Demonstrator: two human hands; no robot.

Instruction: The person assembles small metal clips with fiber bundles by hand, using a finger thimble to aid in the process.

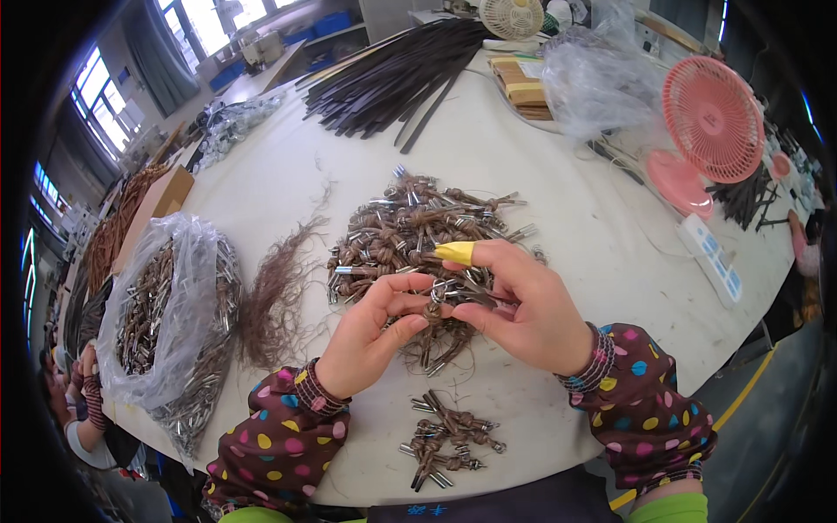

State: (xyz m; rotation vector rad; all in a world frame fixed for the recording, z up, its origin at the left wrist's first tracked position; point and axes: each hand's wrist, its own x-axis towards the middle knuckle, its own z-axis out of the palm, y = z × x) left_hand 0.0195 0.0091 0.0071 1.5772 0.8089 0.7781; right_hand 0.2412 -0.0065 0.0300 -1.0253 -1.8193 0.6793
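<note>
Above the near edge of a pile of knotted brown cords with silver metal ends (392, 231), my two hands meet. My left hand (370, 336) pinches one knotted cord piece (433, 307) between thumb and fingers. My right hand (527, 301), yellow tape wrapped round its index finger, is closed beside that knot. A metal tool (481, 296) that looks like thread snips lies in its grip, mostly hidden by the fingers. Closer to me, a smaller heap of the same knotted cords (449, 440) rests on the white table (575, 209).
Left of the pile lie loose brown threads (283, 296) and a clear plastic bag (170, 314) full of similar pieces. Black strips (392, 74) spread across the back. At right stand a pink fan (713, 109) and a white power strip (708, 257). Other people sit at the far left.
</note>
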